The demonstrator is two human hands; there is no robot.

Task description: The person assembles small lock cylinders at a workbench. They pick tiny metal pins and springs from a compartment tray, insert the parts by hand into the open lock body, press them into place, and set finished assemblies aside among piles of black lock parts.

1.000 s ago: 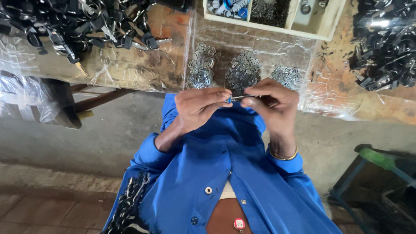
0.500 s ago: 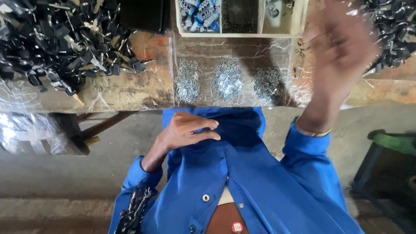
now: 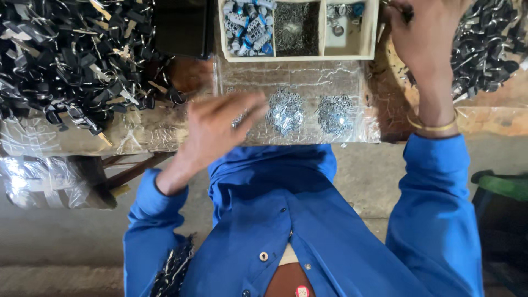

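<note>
Two hands are up over the worktop (image 3: 165, 71) at once. My left hand (image 3: 220, 129) hovers at about 9 o'clock of the clear plastic sheet (image 3: 308, 77), fingers loosely spread and blurred; something small and shiny seems to sit at the fingertips, but I cannot tell whether my grip is closed on it. My right hand (image 3: 426, 38) is up at 1 o'clock, at the edge of the right heap of black-and-metal parts (image 3: 489, 49), fingers curled down into it; whether they hold a piece I cannot tell either.

The two small mounds of tiny silvery metal bits (image 3: 286, 113) lie on the sheet just to the right of my left hand, and a third seems to lie under it. The pale wooden compartment tray (image 3: 300, 55) sits at 12 o'clock, with blue-and-silver pieces in its left cell and fine grey bits in the middle one.

As I judge it, a careless sweep of the left hand could scatter the mounds, since they lie loose on slick plastic near the worktop's near edge. The large tangled pile of black parts (image 3: 71, 60) at 10 o'clock could snag a sleeve.

The tray's far side is cut off by the frame, and its right cell is hard to read.
</note>
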